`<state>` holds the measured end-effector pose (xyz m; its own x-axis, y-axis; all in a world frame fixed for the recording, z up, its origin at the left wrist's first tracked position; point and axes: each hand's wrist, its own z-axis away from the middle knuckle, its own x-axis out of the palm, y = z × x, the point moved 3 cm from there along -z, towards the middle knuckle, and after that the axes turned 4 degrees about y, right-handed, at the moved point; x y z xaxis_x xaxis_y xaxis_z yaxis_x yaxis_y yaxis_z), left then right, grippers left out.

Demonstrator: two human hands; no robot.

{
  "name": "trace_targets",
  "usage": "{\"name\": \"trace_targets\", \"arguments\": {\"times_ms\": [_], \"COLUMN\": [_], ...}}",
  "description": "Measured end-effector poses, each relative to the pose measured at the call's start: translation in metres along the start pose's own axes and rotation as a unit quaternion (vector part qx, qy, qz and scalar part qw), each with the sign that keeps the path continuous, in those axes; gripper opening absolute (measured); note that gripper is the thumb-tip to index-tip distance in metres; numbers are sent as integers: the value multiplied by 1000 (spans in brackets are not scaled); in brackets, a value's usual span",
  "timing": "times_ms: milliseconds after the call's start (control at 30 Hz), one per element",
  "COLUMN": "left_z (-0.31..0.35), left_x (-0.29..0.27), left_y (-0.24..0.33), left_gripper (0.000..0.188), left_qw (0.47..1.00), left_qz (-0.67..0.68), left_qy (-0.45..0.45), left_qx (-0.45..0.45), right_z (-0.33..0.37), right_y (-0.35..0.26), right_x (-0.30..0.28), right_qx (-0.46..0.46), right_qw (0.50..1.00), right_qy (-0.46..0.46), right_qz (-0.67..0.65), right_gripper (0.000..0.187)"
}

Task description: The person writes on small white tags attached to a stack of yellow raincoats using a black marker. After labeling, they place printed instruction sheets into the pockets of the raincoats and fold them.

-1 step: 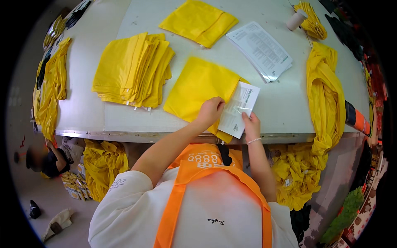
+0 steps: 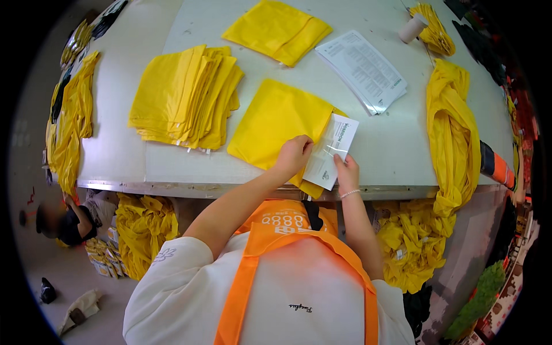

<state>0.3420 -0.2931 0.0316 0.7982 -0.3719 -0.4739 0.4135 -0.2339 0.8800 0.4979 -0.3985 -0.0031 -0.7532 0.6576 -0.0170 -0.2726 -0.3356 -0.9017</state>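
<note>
A folded yellow cloth [image 2: 276, 123] lies flat near the front edge of the white table [image 2: 391, 149]. A white printed leaflet [image 2: 335, 146] rests on its right corner. My left hand [image 2: 293, 155] lies on the cloth and pinches the leaflet's left edge. My right hand [image 2: 347, 172] grips the leaflet's lower right corner, close to the table edge. Both forearms come up from below, over my orange apron.
A fanned stack of folded yellow cloths [image 2: 187, 98] sits to the left, another folded cloth [image 2: 279, 29] at the back. A pile of leaflets [image 2: 362, 69] and a white roll [image 2: 413, 27] lie back right. Yellow cloth drapes over the right edge [image 2: 454, 126] and heaps below [image 2: 141, 230]. A person [image 2: 57, 221] crouches lower left.
</note>
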Motion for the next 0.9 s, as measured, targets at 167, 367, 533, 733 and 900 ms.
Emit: {"name": "trace_targets", "arguments": {"times_ms": [167,367,533,733,900], "left_z": [1,5,7,9,11], "left_x": [0,1,2,2,4], "left_y": [-18,-8,-15,-6,-3], "left_gripper": [14,14,13,12,11], "left_qw": [1000,1000,1000,1000,999], "left_qz": [6,9,13,28,33], "left_qy": [7,-1,13,10,6], "left_qx": [-29,-24,-10,-3,-5], "right_z": [-5,-1,-9,-7,-6], "right_y": [5,-1,6,13,13], "right_x": [9,-4,1,-7,1], "right_qx": [49,42,21,37,20], "right_qw": [999,999,999,999,999], "right_qy": [2,-20,-13,-1,27], "right_qz": [19,19,21,9,22], "right_gripper": [24,22,22,21,20]}}
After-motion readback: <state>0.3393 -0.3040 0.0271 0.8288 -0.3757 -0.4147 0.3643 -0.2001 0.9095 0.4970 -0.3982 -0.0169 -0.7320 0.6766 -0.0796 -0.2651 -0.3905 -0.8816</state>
